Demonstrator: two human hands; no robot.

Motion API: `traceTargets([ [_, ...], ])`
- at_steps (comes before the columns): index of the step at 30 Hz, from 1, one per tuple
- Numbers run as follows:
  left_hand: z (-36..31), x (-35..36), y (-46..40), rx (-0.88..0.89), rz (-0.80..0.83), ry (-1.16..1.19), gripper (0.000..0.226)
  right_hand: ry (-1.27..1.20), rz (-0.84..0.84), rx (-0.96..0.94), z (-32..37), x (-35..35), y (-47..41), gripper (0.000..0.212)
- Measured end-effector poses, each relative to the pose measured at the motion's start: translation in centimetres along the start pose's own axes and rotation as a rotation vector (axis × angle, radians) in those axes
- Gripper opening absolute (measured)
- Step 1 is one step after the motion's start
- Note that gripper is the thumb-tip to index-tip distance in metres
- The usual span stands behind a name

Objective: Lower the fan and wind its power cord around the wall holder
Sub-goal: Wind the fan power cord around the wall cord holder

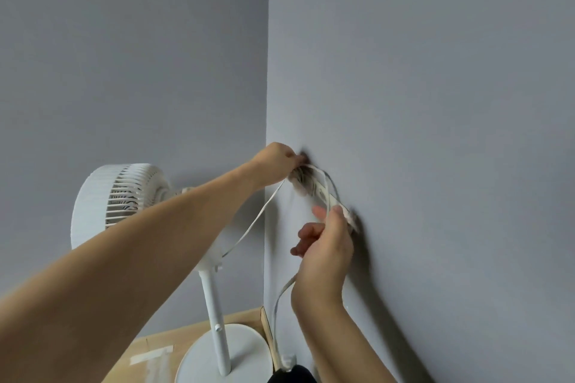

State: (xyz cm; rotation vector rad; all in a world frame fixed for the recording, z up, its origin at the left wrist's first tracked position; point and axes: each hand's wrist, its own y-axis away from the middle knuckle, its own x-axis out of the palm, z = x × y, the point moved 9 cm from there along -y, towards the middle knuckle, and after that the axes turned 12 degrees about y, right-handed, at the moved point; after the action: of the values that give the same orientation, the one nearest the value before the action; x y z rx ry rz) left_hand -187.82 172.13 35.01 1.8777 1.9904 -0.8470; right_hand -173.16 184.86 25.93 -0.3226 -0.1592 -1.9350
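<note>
Cord (pixel 249 227) is lying in a flat white ribbon that is running from the coil on the wall holder (pixel 323 193) down and to the left, sagging toward the fan (pixel 124 199), while another stretch is dropping below your right hand toward the floor (pixel 174 348). The holder's long axis is slanting on the wall (pixel 435 102), upper left to lower right, and the turns are bunching at its upper end. Your left hand (pixel 275 162) is sitting at that upper end, fingers curled and pinching the cord against the coil. Your right hand (pixel 323 246) is at the lower end, thumb and fingers apparently pinching the cord beside the holder, though blur is hiding the exact contact. The slack is lying below and left of both hands, so the next turn is probably falling to your right hand, the nearer one. The fan is standing in the corner, just left of the holder.
</note>
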Motion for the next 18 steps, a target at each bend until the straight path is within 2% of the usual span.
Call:
traceTargets([
  [3,0.0,0.7,0.0,0.015,0.007,-0.078,0.015,0.086,0.067,0.101,-1.3,0.6,-1.8,0.026],
  [6,0.0,0.7,-0.2,0.007,-0.002,-0.039,0.008,0.178,0.118,0.108,-2.1,1.3,-3.0,0.025],
  [12,0.0,0.6,-0.4,0.006,0.02,0.014,0.008,0.317,0.08,-0.067,-1.8,2.4,-4.4,0.029],
  [14,0.1,0.5,-0.3,0.011,0.024,0.048,0.015,0.349,0.053,-0.127,-1.9,2.3,-4.1,0.028],
  [18,0.6,0.5,-0.1,0.012,0.013,0.091,0.016,0.284,0.029,-0.193,-2.3,1.6,-3.4,0.028],
])
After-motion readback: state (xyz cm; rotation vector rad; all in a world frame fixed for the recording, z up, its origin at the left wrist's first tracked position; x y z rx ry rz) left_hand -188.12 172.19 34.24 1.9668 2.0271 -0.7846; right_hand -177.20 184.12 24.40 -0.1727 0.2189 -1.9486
